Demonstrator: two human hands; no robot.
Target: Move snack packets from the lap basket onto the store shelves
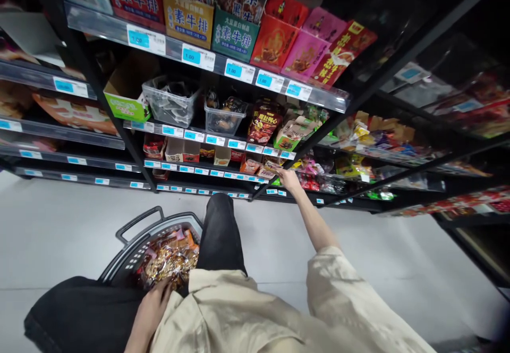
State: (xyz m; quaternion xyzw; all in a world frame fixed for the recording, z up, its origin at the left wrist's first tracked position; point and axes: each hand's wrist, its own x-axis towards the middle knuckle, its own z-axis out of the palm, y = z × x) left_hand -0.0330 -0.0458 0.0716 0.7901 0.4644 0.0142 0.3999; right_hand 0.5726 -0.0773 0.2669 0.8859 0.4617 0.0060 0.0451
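My right hand reaches out to a low shelf of the snack rack. Its fingers are closed on a small snack packet at the shelf's front edge. My left hand rests down by my lap at the near rim of a dark shopping basket. The fingers curl over packets of snacks that fill the basket; whether they grip one is hidden. My black trouser leg lies between the basket and the shelf.
Black metal shelving carries boxed and bagged snacks, two clear plastic bins and blue price tags. A second rack runs off to the right. The floor is pale grey.
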